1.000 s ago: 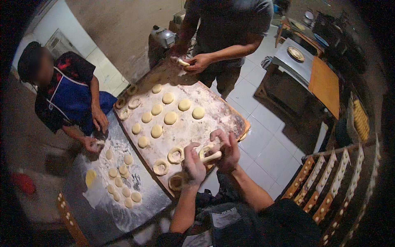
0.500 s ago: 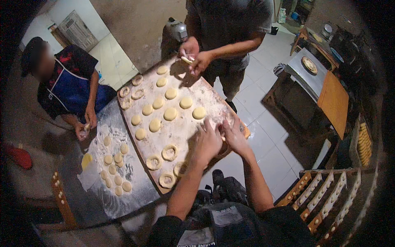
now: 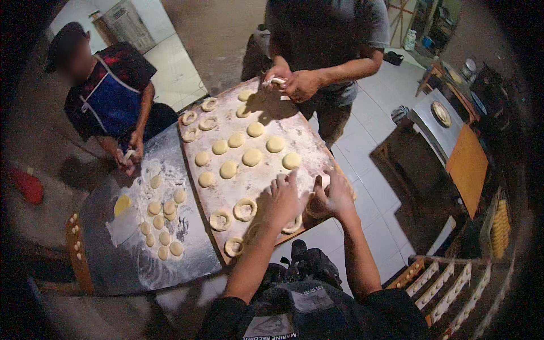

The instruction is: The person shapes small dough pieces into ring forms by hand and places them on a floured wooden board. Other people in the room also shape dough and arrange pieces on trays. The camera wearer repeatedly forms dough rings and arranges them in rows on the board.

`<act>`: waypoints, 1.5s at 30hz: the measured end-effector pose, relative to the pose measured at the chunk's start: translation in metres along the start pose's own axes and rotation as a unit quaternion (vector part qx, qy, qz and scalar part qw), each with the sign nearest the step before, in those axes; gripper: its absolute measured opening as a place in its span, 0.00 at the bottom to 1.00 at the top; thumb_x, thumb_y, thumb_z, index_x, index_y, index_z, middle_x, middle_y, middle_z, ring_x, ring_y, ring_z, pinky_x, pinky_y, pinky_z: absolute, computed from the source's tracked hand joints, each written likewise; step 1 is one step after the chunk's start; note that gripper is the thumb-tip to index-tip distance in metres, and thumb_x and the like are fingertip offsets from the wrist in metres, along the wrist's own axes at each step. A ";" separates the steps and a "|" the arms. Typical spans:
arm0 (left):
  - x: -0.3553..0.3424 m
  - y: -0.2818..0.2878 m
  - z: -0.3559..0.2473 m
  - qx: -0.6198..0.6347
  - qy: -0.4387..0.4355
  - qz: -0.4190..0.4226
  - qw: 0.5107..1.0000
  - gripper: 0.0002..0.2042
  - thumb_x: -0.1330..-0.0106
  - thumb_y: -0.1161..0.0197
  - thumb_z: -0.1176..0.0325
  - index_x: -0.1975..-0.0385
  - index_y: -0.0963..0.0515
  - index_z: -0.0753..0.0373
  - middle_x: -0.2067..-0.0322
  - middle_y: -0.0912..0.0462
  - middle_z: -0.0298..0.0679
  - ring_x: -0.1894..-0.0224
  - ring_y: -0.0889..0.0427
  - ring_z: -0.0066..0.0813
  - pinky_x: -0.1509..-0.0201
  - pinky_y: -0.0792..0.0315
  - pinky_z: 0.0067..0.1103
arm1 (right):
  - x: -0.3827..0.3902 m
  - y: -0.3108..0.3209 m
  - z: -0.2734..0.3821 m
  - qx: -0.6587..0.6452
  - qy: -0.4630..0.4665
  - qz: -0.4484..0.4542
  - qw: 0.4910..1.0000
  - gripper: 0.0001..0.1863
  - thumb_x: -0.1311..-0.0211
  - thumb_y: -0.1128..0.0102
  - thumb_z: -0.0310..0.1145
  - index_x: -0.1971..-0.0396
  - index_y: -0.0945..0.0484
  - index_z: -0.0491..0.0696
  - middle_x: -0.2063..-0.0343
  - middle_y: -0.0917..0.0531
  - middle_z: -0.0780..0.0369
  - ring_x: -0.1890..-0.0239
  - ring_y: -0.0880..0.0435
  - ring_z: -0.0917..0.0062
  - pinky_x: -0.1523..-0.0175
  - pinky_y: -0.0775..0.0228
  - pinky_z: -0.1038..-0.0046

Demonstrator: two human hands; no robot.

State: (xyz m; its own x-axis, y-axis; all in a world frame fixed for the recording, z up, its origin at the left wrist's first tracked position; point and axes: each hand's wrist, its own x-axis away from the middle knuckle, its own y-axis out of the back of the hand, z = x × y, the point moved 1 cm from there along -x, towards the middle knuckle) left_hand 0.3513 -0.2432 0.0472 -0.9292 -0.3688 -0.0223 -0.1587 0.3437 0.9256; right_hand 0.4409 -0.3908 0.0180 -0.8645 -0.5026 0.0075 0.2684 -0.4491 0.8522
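Note:
My left hand (image 3: 285, 197) hovers palm down above the near side of a floured wooden board (image 3: 306, 133), fingers apart and nothing visible in it. Beside it, my right hand (image 3: 335, 194) is also open over the near right corner, its thumb raised. A dough ring (image 3: 293, 225) shows partly beside my left wrist. Below my right hand, another dough ring (image 3: 313, 212) is mostly covered. Flat round dough pieces, such as one (image 3: 291, 161) just beyond my left hand, dot the board. Left of my forearm lie more dough rings (image 3: 245, 209).
Across the board, a person's hands (image 3: 292, 84) work a dough piece. At left, another person's hands (image 3: 129, 160) hold dough by a floured metal table (image 3: 195, 229) with small dough rounds. A rack of trays (image 3: 447, 289) stands at lower right, a side table (image 3: 428, 116) farther back.
My hands, close together before, have drawn apart, and the gap between them is wider. The whole view has shifted, with the board appearing farther right. The people across and at left still handle dough.

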 end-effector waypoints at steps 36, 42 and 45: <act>0.132 0.098 0.492 0.065 0.258 -0.420 0.868 0.20 0.34 0.46 0.62 0.46 0.36 0.66 0.51 0.28 0.57 0.44 0.33 0.56 0.48 0.32 0.38 | -0.060 -0.294 0.472 0.003 0.421 0.300 0.856 0.16 0.50 0.39 0.35 0.63 0.27 0.44 0.67 0.21 0.57 0.61 0.21 0.66 0.57 0.29 0.66; 0.176 0.161 0.418 0.448 0.158 -0.287 0.832 0.14 0.37 0.40 0.61 0.67 0.25 0.68 0.73 0.20 0.41 0.71 0.21 0.27 0.67 0.29 0.23 | -0.005 -0.223 0.479 -0.434 0.227 0.442 0.752 0.15 0.43 0.44 0.18 0.61 0.38 0.46 0.65 0.23 0.60 0.62 0.23 0.78 0.58 0.29 0.74; 0.188 0.185 0.407 0.558 0.169 -0.273 0.765 0.13 0.40 0.36 0.64 0.62 0.23 0.67 0.65 0.19 0.38 0.63 0.22 0.22 0.58 0.29 0.19 | 0.010 -0.210 0.486 -0.424 0.251 0.421 0.762 0.16 0.42 0.44 0.18 0.60 0.39 0.47 0.65 0.23 0.61 0.61 0.24 0.79 0.56 0.29 0.74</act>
State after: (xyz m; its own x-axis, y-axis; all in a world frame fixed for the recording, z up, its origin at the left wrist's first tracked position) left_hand 0.0115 0.1026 0.0604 -0.5134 -0.8580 -0.0173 -0.8538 0.5128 -0.0897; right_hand 0.1692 0.0570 0.0930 -0.0207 -0.9996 -0.0187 0.9997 -0.0209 0.0100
